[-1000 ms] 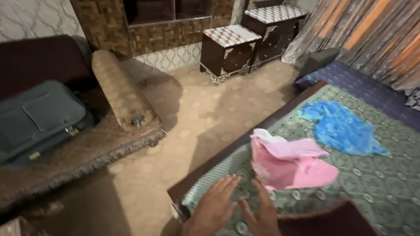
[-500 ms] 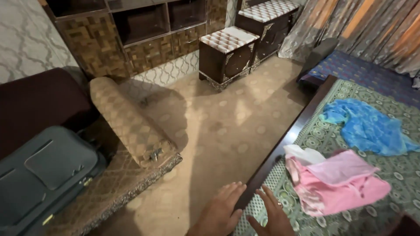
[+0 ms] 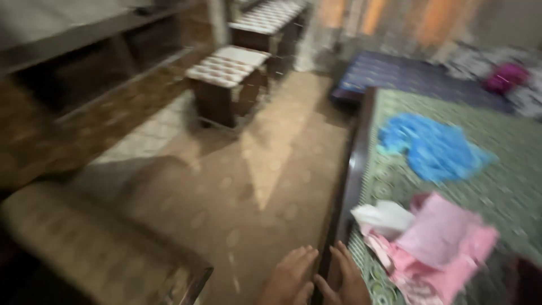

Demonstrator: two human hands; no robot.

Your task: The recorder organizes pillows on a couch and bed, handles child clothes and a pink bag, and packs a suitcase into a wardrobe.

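The picture is motion-blurred. My left hand (image 3: 289, 278) and my right hand (image 3: 344, 278) reach forward at the bottom edge, fingers spread, holding nothing. Both hover over the dark wooden edge (image 3: 349, 186) of a bed covered by a green patterned sheet (image 3: 508, 181); whether they touch it I cannot tell. A crumpled pink cloth (image 3: 437, 243) with a white piece (image 3: 384, 217) lies on the sheet just right of my right hand. Farther back on the sheet lies a blue cloth (image 3: 432, 148).
Beige patterned carpet (image 3: 254, 186) fills the middle. A brown sofa arm (image 3: 96, 248) is at the lower left. Two dark cabinets with white quilted tops (image 3: 228, 65) stand at the back by a wall unit. A blue mattress (image 3: 406, 76) and curtains lie beyond the bed.
The view has swung right and up, so the suitcase and most of the sofa have left the frame. My hands stay low by the bed edge. The pink cloth lies where it landed.
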